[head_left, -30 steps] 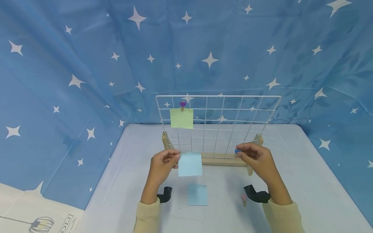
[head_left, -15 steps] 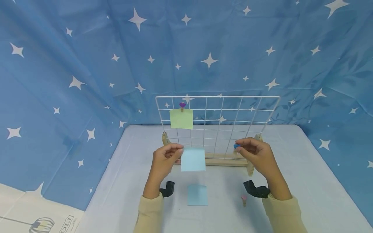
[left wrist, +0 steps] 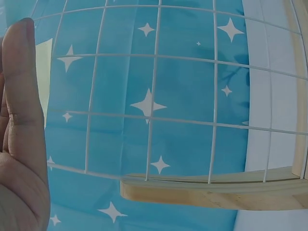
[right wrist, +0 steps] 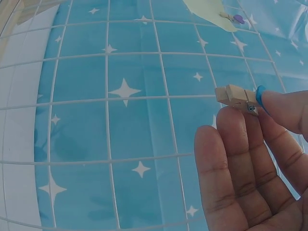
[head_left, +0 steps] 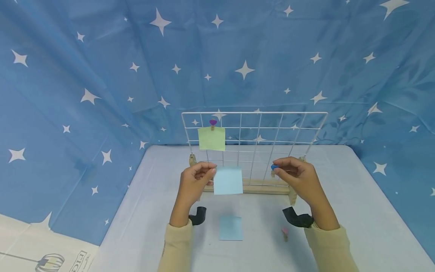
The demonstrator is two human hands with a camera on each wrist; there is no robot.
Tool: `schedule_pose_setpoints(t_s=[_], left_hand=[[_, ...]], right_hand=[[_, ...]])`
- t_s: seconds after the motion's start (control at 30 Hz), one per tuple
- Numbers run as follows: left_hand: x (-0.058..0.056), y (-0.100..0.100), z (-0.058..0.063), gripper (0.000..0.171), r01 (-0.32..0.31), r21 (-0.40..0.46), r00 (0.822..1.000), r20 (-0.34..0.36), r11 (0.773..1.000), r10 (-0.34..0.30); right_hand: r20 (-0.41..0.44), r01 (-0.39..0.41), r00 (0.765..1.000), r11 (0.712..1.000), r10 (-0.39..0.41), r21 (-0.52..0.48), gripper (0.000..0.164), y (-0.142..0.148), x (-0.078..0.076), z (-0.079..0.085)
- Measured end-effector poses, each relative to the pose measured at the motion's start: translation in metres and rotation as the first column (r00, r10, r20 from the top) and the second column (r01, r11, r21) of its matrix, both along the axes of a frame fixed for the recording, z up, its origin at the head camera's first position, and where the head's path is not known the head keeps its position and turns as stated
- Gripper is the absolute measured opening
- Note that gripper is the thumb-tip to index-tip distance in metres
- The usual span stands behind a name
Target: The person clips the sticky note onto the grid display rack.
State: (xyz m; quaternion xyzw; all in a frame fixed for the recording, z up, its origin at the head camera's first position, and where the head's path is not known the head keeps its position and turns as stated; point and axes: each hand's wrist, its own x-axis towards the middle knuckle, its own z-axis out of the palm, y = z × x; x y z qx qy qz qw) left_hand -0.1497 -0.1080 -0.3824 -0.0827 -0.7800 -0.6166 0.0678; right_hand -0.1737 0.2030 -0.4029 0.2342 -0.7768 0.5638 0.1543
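My left hand [head_left: 195, 184] pinches a light blue sticky note [head_left: 228, 181] by its upper left corner, in front of a white wire grid [head_left: 259, 141]. Between thumb and fingertips, my right hand [head_left: 299, 176] holds a small wooden clothespin [right wrist: 237, 97] with a blue decoration; it stands apart from the note, to its right. On the grid's upper left hangs a green sticky note [head_left: 212, 139] under a clothespin with a purple heart [head_left: 213, 122]. The left wrist view shows my left hand's side [left wrist: 24, 125], with the blue note mostly out of sight.
Wooden feet and a wooden base bar [head_left: 261, 189] support the grid on the white table [head_left: 163, 219]. A second blue sticky note [head_left: 231, 228] lies in front of it. Right of that lies a clothespin with a pink heart [head_left: 285, 233]. A starry blue curtain [head_left: 217, 45] hangs behind.
My left hand has lifted the blue note upward and a little to the right. My right hand has risen slightly with the clothespin, shifting a bit left.
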Motion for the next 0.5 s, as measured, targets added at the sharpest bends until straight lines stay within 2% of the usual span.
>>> schedule_pose_setpoints(t_s=[0.1,0.33,0.5], left_hand=[[-0.002,0.000,0.000,0.015,0.003,0.005,1.000,0.005,1.000,-0.003],[-0.022,-0.003,-0.023,0.018,-0.011,0.015,1.000,0.008,1.000,0.011],[-0.027,-0.002,-0.022,0.019,0.002,0.023,0.999,-0.049,1.000,-0.001]], right_hand=[[-0.008,-0.002,1.000,1.000,0.002,0.000,0.019,-0.001,-0.001,0.002],[-0.011,0.009,1.000,1.000,-0.009,0.005,0.018,-0.005,-0.005,0.007],[-0.004,0.010,1.000,1.000,-0.010,0.015,0.019,-0.007,-0.007,0.010]])
